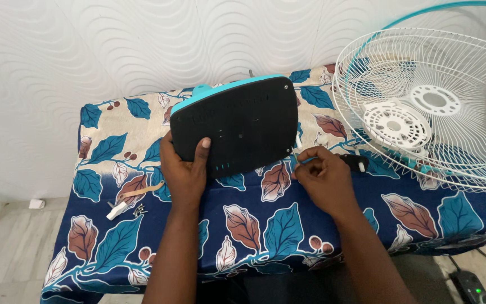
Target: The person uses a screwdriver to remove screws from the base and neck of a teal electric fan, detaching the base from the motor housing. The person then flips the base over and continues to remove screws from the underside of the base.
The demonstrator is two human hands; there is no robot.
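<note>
Black plastic fan base with a teal rim (237, 126) stands tilted on the leaf-patterned blue tablecloth (265, 225), beside the white wire fan guard (423, 107). Left hand (184, 171) grips its lower edge; right hand (324, 177) pinches a thin teal-handled screwdriver (306, 160) at its corner.

Table (265, 225) under leaf-print cloth (113, 247): white fan grilles (423, 107) at right edge; small white part (117, 211) and screws (138, 211) near left edge.
</note>
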